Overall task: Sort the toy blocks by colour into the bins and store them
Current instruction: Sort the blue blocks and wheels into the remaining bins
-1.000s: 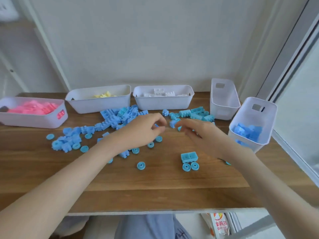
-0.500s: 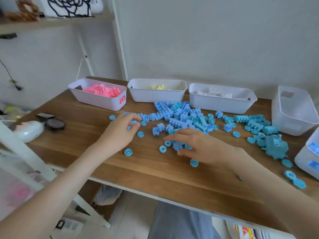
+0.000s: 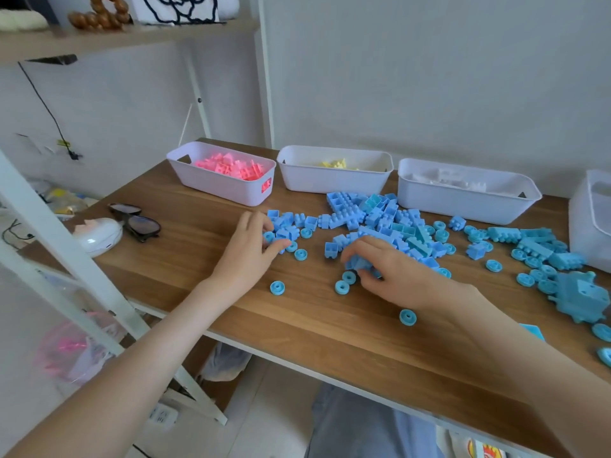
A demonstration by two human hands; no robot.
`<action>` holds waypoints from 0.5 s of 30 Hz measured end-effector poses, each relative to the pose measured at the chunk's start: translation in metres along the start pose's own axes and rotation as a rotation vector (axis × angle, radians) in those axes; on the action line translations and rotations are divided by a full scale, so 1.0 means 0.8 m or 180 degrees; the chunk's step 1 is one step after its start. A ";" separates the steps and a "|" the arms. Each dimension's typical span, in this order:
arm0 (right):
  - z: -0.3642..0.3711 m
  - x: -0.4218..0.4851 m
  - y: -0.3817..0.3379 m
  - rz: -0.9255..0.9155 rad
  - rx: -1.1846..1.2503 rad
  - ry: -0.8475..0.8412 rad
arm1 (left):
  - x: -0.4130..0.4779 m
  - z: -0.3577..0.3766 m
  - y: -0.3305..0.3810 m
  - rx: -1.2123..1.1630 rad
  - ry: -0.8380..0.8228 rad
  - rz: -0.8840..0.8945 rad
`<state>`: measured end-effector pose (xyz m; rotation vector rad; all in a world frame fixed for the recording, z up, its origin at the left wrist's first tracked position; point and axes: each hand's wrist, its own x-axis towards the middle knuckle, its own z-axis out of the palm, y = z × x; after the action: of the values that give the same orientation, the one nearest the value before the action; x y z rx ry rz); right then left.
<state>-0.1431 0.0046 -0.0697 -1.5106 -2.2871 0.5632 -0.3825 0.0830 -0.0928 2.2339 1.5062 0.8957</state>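
Lying loose across the table, from its middle to its right edge, the blue blocks are heaped thickest toward the far edge. Four bins are lined along that far edge. The pink bin is set nearest the far left corner and is filled with pink pieces. The yellow bin is placed beside it, with a few yellow pieces showing. The white bin comes next, holding white pieces. A fourth bin is cut off at the right edge, and its contents are hidden.

The left hand is laid at the left end of the scatter, its thumb and fingertips drawn together in a pinch on some of the blue blocks there. The right hand is set near the middle of the table, its fingers curled down round a clump of blue blocks. How many pieces are gripped cannot be told, since they are covered by the fingers.

Blue wheels are dotted singly on the table in front of both hands, and a larger built-up blue piece is seen close to the right edge. Near the left edge, a pair of sunglasses is placed just beside a white rounded object.
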 end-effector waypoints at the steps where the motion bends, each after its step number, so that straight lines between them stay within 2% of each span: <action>1: 0.001 0.000 0.000 0.0040 0.0046 0.0020 | 0.000 0.001 0.000 0.0001 -0.0040 0.0065; 6: 0.000 -0.002 0.003 0.0186 0.0249 0.0176 | -0.001 0.005 0.001 0.0282 -0.0402 0.0343; 15: 0.005 0.003 0.001 0.0167 0.0239 0.0395 | -0.004 0.007 0.001 0.0274 -0.0319 0.0383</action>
<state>-0.1451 0.0066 -0.0731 -1.5295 -2.1154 0.5471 -0.3795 0.0807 -0.0976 2.4149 1.4035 0.7527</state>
